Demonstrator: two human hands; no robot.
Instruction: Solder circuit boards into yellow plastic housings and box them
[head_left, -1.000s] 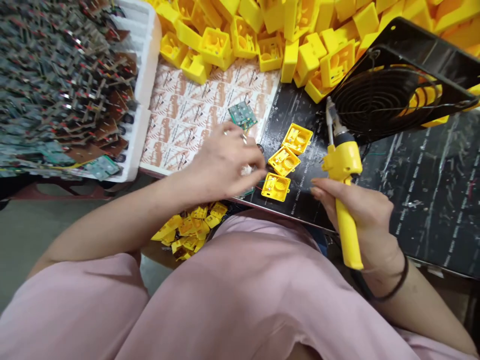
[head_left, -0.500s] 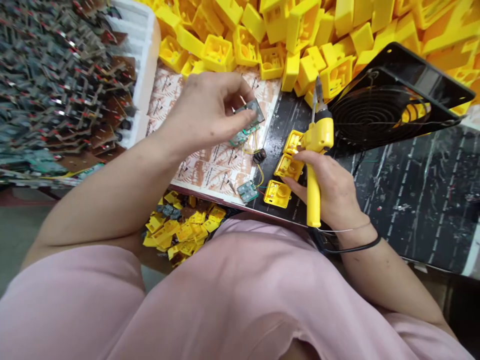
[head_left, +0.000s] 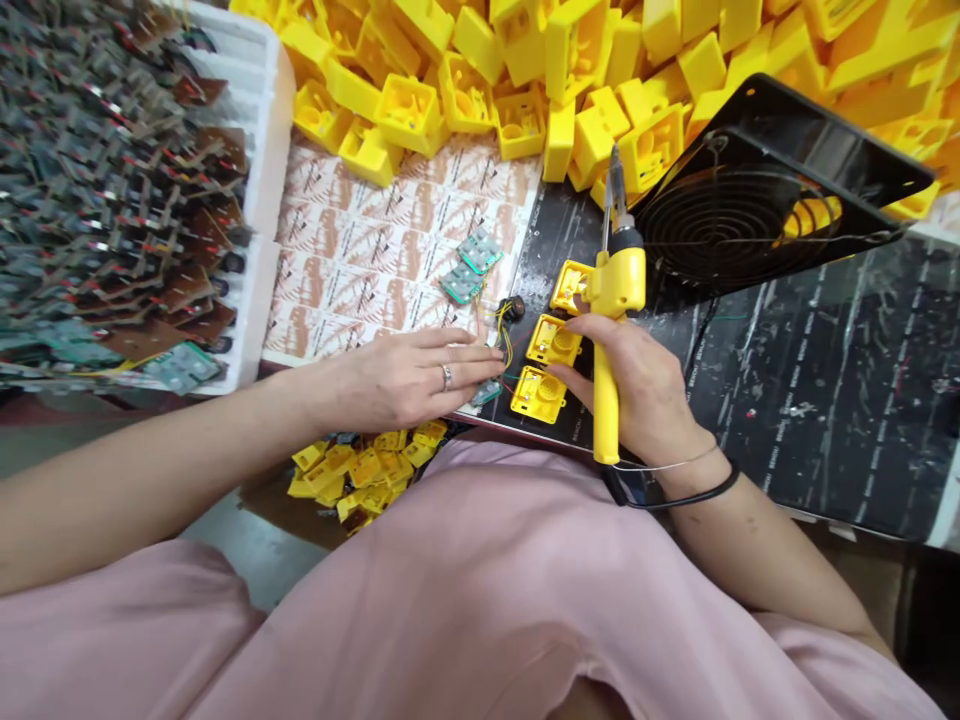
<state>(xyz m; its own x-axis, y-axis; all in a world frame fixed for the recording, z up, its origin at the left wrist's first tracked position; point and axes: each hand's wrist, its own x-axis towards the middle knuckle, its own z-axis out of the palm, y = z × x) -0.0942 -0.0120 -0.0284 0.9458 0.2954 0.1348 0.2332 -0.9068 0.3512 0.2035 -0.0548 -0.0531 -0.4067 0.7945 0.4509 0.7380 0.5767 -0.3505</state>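
Observation:
My right hand (head_left: 637,375) is wrapped round the yellow handle of a soldering gun (head_left: 616,280), its tip pointing away from me. Its thumb and a finger reach the middle one of three yellow plastic cases (head_left: 553,341); another case (head_left: 538,394) lies nearer me and a third case (head_left: 572,285) farther off. My left hand (head_left: 427,375) lies with fingers stretched out, the fingertips over a small circuit board (head_left: 487,392) and beside yellow wires (head_left: 506,335). Two green circuit boards (head_left: 471,265) rest beyond it, near a small round black part (head_left: 513,308).
A white foam tray (head_left: 274,150) full of circuit boards stands at the left. Yellow cases (head_left: 409,105) are heaped along the back. A black fan (head_left: 750,210) stands right of the soldering gun. Below the table edge, more yellow pieces (head_left: 364,465) fill a box.
My left hand has let go of a circuit board, leaving it with another on the table, and come nearer to me onto the board by the cases. My right hand still holds the soldering gun.

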